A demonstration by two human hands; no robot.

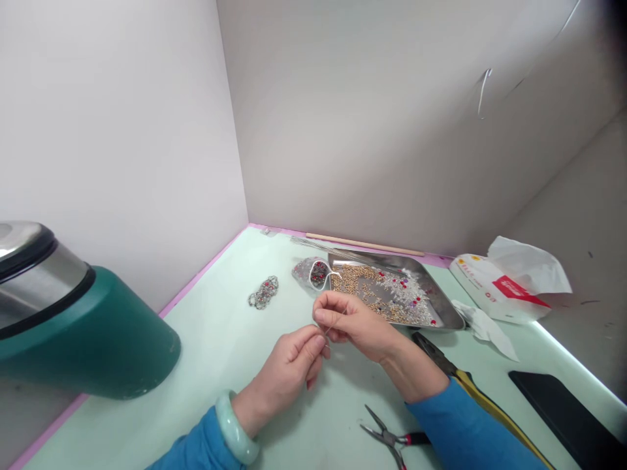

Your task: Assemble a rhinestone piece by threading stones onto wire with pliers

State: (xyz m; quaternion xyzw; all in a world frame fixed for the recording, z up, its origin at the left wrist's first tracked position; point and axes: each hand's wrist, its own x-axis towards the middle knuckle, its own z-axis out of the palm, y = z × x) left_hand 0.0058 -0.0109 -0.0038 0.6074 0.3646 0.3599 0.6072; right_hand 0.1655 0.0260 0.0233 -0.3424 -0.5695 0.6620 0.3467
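Note:
My left hand [294, 359], with a pale green bangle [230, 424] at the wrist, pinches a thin wire [328, 333] between thumb and fingertips. Just above and right of it, my right hand [350, 321] is closed on the same wire, fingertips almost touching the left ones. Most of the wire is hidden by the fingers. Behind the hands lies a metal tray [453, 314] with gold beads [353, 279] on its left and clear and red beads [406, 290] on its right. A plastic bag [302, 269] of dark and red beadwork touches the tray's left side.
A beaded bundle [264, 292] lies left of the bag. Needle-nose pliers [386, 436] and larger yellow-handled pliers [482, 399] lie near my right arm. A green bottle [117, 333] stands left. A tissue pack [490, 287], black slab [563, 408] and wooden stick [365, 243] edge the table.

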